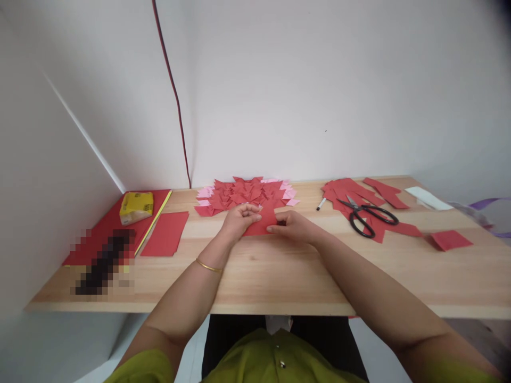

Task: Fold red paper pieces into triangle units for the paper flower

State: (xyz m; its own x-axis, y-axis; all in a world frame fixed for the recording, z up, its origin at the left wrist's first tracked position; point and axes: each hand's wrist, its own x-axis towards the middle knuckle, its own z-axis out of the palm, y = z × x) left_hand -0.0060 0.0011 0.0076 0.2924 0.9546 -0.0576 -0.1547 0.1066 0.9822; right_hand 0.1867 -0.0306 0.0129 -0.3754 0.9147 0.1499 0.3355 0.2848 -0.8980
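Between my two hands is a sheet of red paper [261, 226], just above or on the wooden table. My left hand [240, 219] pinches its left side, thumb and fingers closed on it. On the other side, my right hand [290, 225] grips the right edge between thumb and curled fingers. Right behind the sheet lies a heap of folded red paper pieces [235, 194], with folded pink paper pieces [293, 202] showing at its edges. Part of the sheet is covered by my fingers.
Black-handled scissors [365, 215] rest over red paper scraps [347, 191] at the right, near a marker [321, 204]. A folded red paper [451, 240] and white strip [429, 198] lie farther right. Left are stacked red sheets [165, 234] and a yellow packet [136, 207]. A wall stands behind.
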